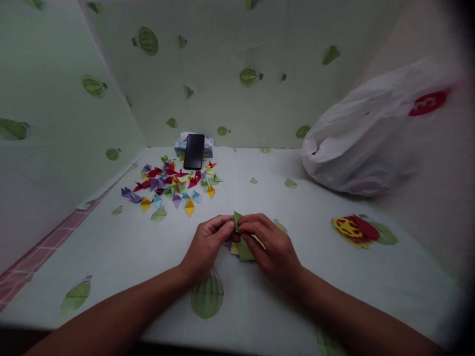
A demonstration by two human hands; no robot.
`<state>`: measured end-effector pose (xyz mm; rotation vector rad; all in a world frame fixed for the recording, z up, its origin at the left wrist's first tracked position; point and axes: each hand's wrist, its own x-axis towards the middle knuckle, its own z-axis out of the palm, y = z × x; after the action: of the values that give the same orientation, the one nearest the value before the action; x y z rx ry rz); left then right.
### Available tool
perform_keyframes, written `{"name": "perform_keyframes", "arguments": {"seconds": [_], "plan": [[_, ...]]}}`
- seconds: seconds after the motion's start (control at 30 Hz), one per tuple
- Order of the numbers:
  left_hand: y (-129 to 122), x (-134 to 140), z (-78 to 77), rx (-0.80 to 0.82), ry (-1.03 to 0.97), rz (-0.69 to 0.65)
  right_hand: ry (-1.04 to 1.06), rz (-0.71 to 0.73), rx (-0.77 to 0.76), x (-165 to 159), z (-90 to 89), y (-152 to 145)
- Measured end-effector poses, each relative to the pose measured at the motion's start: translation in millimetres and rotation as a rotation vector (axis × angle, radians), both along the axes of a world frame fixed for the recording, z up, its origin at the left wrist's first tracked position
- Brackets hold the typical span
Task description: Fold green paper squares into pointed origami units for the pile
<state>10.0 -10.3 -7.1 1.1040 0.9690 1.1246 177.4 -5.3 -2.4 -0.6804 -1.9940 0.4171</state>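
A small folded piece of green paper point(237, 220) is pinched between my two hands above the middle of the table. My left hand point(211, 242) grips its left side with thumb and fingers. On the other side, the fingertips of my right hand point(270, 247) close on its right edge. Beneath the hands lie flat squares of paper, a green sheet point(245, 251) on top and a yellow sheet point(234, 248) showing at the left. My right hand partly hides this stack. Several colourful folded paper cranes point(166, 180) are heaped at the back left.
A black phone point(194, 152) leans on a tissue box point(208, 147) behind the cranes. A large white plastic bag point(356, 138) bulges at the back right. Red and yellow cutout pieces point(354, 231) lie to the right. Walls enclose the pale patterned tabletop point(148, 267).
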Motion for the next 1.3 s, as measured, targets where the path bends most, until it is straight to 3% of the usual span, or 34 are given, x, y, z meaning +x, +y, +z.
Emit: {"name": "perform_keyframes", "arguments": {"seconds": [0.23, 0.7, 0.87, 0.97, 1.03, 1.13, 1.2, 1.3], "plan": [[-2, 2, 3.2, 0.014, 0.002, -0.013, 0.018, -0.023, -0.001, -1, 0.1, -3], [-1, 1, 7.1, 0.081, 0.209, 0.071, -0.047, 0.031, 0.025, -5, -1.5, -3], [0, -1, 10.9, 0.073, 0.249, 0.106, 0.053, -0.009, -0.025, 0, 1.0, -4], [2, -3, 12.0, 0.098, 0.3, 0.107, 0.104, -0.092, -0.199, 6, 3.6, 0], [4, -4, 12.2, 0.112, 0.315, 0.084, 0.111, -0.11, -0.408, 8, 4.6, 6], [6, -6, 12.5, 0.124, 0.317, 0.044, 0.138, -0.016, -0.784, 10, 4.3, 14], [6, -7, 13.0, 0.117, 0.323, 0.038, 0.18, 0.041, -0.893, 10, 3.9, 17], [6, -7, 13.7, 0.116, 0.348, 0.054, 0.197, 0.084, -0.92, 10, 5.1, 18]]}}
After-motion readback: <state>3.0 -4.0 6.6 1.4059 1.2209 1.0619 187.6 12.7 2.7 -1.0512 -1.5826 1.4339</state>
